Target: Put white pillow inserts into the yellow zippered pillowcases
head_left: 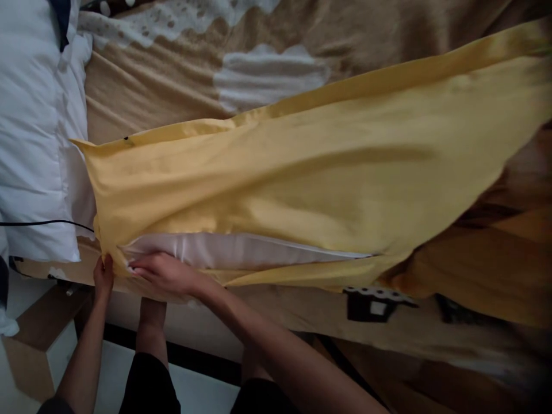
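Observation:
A large yellow cover (302, 178) lies spread across the bed, its near edge open along a slit that shows white filling (241, 250) inside. My left hand (103, 276) pinches the yellow cover's corner at the bed's near left edge, fingers closed. My right hand (161, 271) rests at the left end of the opening, its fingers curled on the white filling and the cover's lip.
A brown and white patterned bedsheet (172, 75) covers the bed. White pillows (34, 132) sit at the left, with a black cable (43, 222) running across them. A wooden bedside unit (38, 333) stands at lower left beside my legs (150, 368).

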`<state>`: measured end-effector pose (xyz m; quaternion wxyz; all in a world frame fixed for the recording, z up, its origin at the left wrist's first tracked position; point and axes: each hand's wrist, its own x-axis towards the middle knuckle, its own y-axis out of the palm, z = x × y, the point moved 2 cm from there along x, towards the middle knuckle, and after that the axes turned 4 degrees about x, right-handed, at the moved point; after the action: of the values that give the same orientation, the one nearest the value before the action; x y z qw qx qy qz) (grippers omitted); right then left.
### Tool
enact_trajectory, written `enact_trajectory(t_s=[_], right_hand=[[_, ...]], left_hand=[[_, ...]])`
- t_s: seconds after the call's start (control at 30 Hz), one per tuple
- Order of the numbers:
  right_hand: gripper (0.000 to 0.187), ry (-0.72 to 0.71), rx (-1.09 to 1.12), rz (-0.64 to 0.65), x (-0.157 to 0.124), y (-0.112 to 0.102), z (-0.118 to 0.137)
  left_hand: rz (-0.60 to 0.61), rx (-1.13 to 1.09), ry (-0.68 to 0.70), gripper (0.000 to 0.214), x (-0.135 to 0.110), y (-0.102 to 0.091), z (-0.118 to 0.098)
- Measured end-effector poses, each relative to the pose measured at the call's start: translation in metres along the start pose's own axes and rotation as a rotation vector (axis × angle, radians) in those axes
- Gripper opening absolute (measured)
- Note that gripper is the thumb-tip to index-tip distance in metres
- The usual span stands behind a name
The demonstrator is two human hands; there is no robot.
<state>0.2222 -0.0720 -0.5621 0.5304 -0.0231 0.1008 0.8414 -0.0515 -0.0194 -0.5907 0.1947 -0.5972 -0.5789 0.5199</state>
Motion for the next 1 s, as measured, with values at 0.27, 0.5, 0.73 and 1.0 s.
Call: enact_trajectory(t_s=[0.27, 0.5, 0.73, 1.0], right_hand=[[0.017, 0.043, -0.792, -0.501, -0.169, -0.066, 0.028], [0.009, 0.015, -1.038, -0.758, -0.191, -0.103, 0.034], [0.028, 0.067, -1.111, -0.422, -0.260, -0.137, -0.005], [0.021, -0.016, -1.185, -0.611, -0.266, -0.144, 0.019]], left_hand=[[-0.459, 0.138, 0.193, 0.023, -0.052, -0.001, -0.029], [0.015, 0.395, 1.176, 0.053, -0.093, 0.034, -0.160], [0.485, 0.714, 1.298, 0.040, -0.025, 0.016, -0.207], [0.198, 0.484, 1.189, 0.019, -0.011, -0.043, -0.179]])
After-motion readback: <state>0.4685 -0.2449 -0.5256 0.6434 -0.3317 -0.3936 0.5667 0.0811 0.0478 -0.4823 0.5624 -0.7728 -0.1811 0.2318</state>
